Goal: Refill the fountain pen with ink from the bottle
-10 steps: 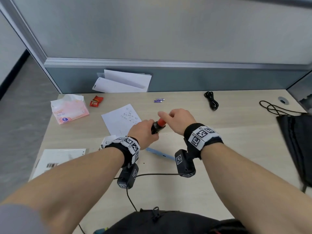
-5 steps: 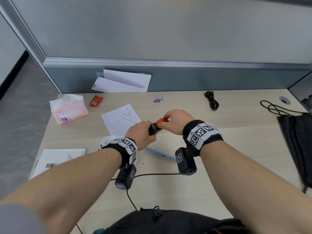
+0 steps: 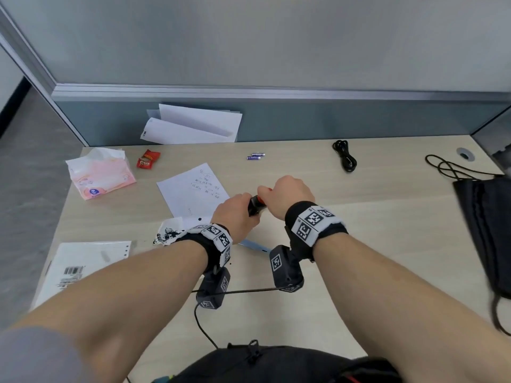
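Head view looks down on a pale wood-grain desk (image 3: 359, 230) that fills the middle of the frame, backed by a grey partition wall (image 3: 249, 40) across the top. At the right edge lies a black fabric bag with loose cords (image 3: 486, 217). Lower left holds a white punched notebook page pack with a barcode (image 3: 80, 269); upper left holds a pink soft tissue pack (image 3: 101, 175). White folded papers (image 3: 193, 125) lean against the partition, and a white handwritten sheet (image 3: 190, 189) lies left of centre.

Both forearms reach in from the bottom, each with a black wristband bearing square printed markers. At frame centre the left hand (image 3: 235, 214) has its fingers wrapped around a small dark ink bottle (image 3: 253, 207), holding it just above the desk. The right hand (image 3: 287, 193) has its fingertips pinched together on the bottle's red cap (image 3: 260, 199); whether that cap is loosened cannot be told, since the hands cover most of it.

Just below the hands, a light blue fountain pen (image 3: 254, 245) lies flat on the desk, partly hidden by the left wrist. An ink-stained white tissue (image 3: 168, 233) sits beside that wrist. Farther back lie a coiled black cable (image 3: 345, 158), red candy wrappers (image 3: 148, 158) and two small purple batteries (image 3: 255, 156).
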A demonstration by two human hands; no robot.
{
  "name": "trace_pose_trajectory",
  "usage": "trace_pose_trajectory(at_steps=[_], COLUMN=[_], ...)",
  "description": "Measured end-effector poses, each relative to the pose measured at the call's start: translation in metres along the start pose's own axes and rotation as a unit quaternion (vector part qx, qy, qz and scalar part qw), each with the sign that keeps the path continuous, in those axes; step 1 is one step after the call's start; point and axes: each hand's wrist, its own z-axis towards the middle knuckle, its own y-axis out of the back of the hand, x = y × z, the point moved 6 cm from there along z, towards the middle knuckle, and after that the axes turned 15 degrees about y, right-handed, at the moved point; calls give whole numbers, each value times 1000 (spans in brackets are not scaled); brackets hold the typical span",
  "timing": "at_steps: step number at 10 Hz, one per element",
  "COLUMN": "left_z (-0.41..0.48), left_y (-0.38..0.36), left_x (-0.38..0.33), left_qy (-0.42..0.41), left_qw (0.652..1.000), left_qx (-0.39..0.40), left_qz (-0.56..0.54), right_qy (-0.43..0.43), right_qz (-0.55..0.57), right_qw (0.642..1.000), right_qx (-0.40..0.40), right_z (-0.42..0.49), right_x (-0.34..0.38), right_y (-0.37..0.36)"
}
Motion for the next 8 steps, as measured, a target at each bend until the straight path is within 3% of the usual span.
trace_pose_trajectory(at_steps=[2, 4, 7, 8], left_z=[-5, 4, -4, -8], left_y=[-17, -8, -11, -15], left_x=[-25, -22, -22, -26], left_qy=[-18, -3, 17, 15], left_qw=[993, 994, 992, 992], left_qx=[98, 65, 59, 62], left_qz=[-65, -92, -114, -112], right_qy=[-14, -31, -99, -110], right_qz=[-40, -97, -99, -89], right_qw=[999, 993, 990, 988], right_qx=[-32, -61, -30, -53], right_z=[-13, -17, -29, -34], right_x=[-27, -40, -66, -70], right_y=[8, 19, 11, 8])
